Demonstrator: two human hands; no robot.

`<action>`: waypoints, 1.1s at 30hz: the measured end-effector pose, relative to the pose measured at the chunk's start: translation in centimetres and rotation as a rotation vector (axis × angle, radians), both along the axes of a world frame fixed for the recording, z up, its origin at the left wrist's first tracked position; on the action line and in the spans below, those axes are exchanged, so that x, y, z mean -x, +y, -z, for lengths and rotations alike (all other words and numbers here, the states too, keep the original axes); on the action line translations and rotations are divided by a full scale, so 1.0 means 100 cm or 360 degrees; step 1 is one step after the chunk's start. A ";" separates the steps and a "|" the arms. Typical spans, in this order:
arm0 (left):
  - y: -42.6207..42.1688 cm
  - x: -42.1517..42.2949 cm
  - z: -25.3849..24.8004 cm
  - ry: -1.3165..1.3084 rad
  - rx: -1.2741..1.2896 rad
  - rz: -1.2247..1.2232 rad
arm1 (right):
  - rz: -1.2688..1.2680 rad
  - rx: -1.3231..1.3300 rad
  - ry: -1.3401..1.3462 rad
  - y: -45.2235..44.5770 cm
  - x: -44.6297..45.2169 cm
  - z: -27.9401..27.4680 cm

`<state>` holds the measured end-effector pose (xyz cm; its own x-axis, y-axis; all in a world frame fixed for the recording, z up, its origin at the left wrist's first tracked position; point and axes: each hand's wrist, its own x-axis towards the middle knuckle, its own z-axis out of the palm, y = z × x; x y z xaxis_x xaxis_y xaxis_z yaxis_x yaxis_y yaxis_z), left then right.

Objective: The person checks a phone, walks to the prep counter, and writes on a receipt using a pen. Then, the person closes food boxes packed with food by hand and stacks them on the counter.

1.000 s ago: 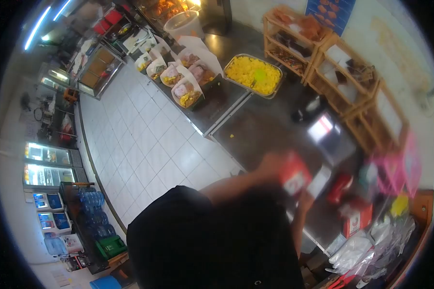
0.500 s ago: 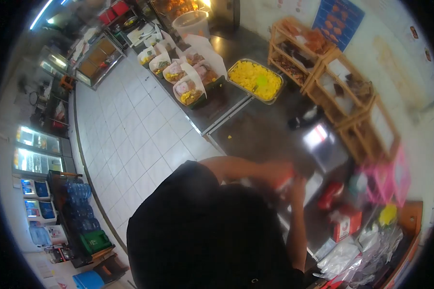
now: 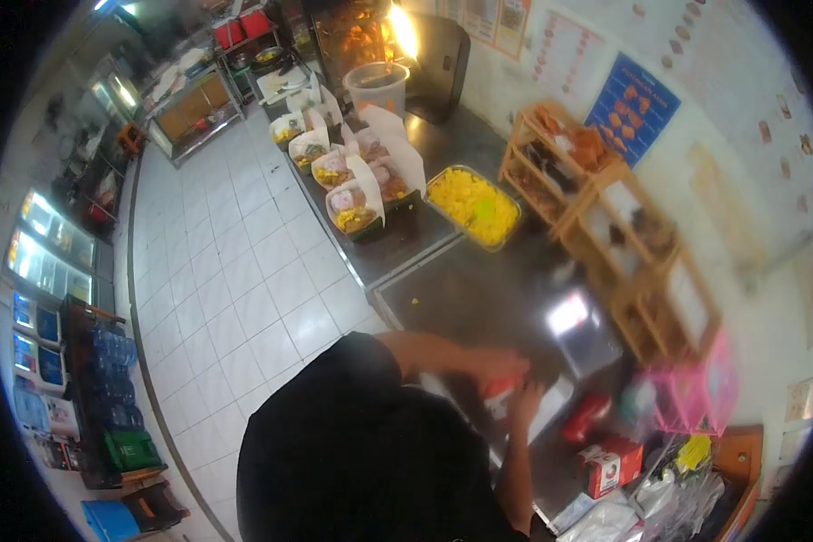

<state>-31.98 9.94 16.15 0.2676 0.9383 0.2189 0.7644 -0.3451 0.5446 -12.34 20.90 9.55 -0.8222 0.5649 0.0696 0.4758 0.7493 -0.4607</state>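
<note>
My left hand point(image 3: 506, 366) reaches across from the upper side, its fingers closed at the top of a red-and-white carton point(image 3: 497, 390). My right hand point(image 3: 526, 397) is close beside it, fingers bent against the carton's other side. My forearms and the hands' overlap hide part of the carton. Just right of my right hand lies a white sheet-like piece point(image 3: 552, 406) on the dark tabletop point(image 3: 465, 289). A red object point(image 3: 587, 417) lies beyond that piece, its kind unclear. Farther down stands another red-and-white box point(image 3: 612, 465).
A metal tray of yellow food point(image 3: 474, 206) and several open food boxes point(image 3: 352, 208) stand on the far counter. Wooden shelves point(image 3: 605, 226) line the wall, with a pink basket point(image 3: 696, 388) beside them. Clear plastic bags point(image 3: 668, 497) lie at lower right. A dark shiny panel point(image 3: 587, 339) rests nearby.
The view has shifted, so my hands and the tabletop things appear lower and farther left. My hands stay together at the carton, and their fingers show more clearly now.
</note>
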 end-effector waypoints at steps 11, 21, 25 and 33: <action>-0.006 -0.087 0.021 -0.0427 0.0634 -0.1307 | 0.0793 0.0641 0.0062 -0.030 -0.002 0.001; 0.013 -0.079 -0.014 0.0132 0.1017 -0.1199 | 0.1399 -0.0284 0.0649 0.048 -0.087 -0.065; 0.012 -0.102 -0.001 0.0450 0.0917 -0.1257 | 0.1648 -0.0019 0.0173 0.129 -0.151 -0.019; 0.012 -0.094 0.004 0.0289 0.0784 -0.1189 | 0.1407 0.1162 0.1607 0.095 -0.164 -0.027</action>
